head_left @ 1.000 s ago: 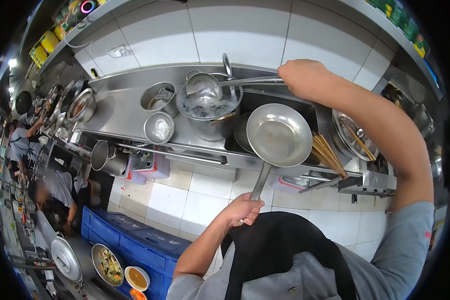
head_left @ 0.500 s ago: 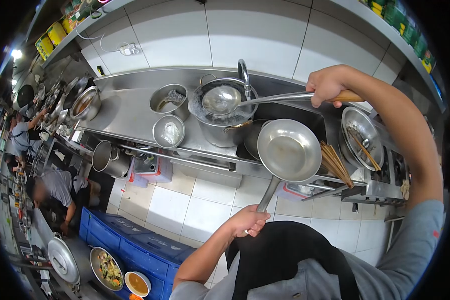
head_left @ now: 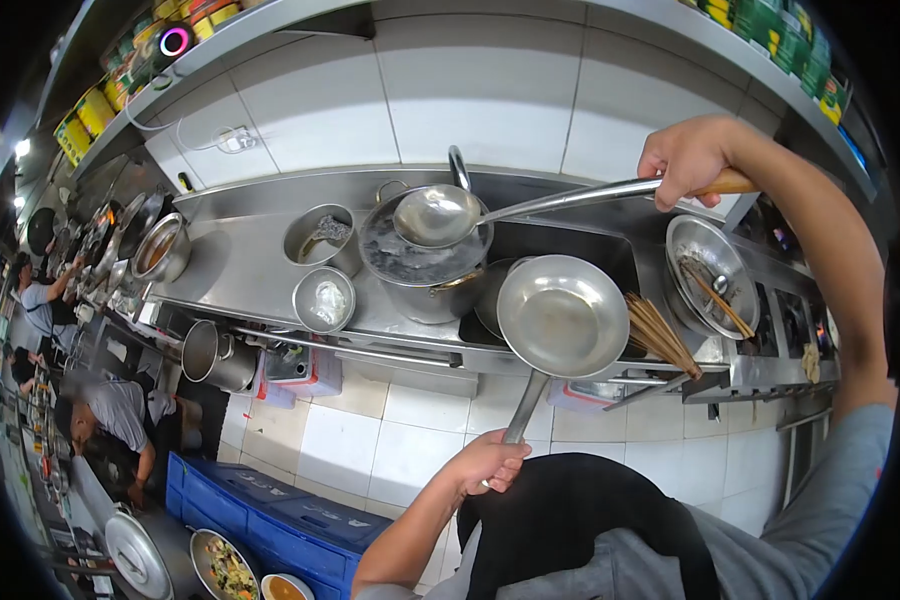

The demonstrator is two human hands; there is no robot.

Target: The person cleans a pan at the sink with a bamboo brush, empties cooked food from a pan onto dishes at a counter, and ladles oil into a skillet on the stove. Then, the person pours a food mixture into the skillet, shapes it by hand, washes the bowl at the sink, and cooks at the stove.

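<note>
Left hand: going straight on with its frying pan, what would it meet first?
The ladle in the right hand probably comes first; depth is unclear, so the frying pan might pass beneath.

A commercial kitchen: large stockpot [head_left: 432, 302] at eleven o'clock, stove [head_left: 794, 322] at three, co-workers [head_left: 120, 415] between eight and nine.

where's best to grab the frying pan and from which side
Probably by its long, straight handle, coming from the near side, where the left hand grips its end. The handle slants back from the wide, round frying pan toward the wearer, and seems easier to wrap fingers around than the broad rim.
</note>
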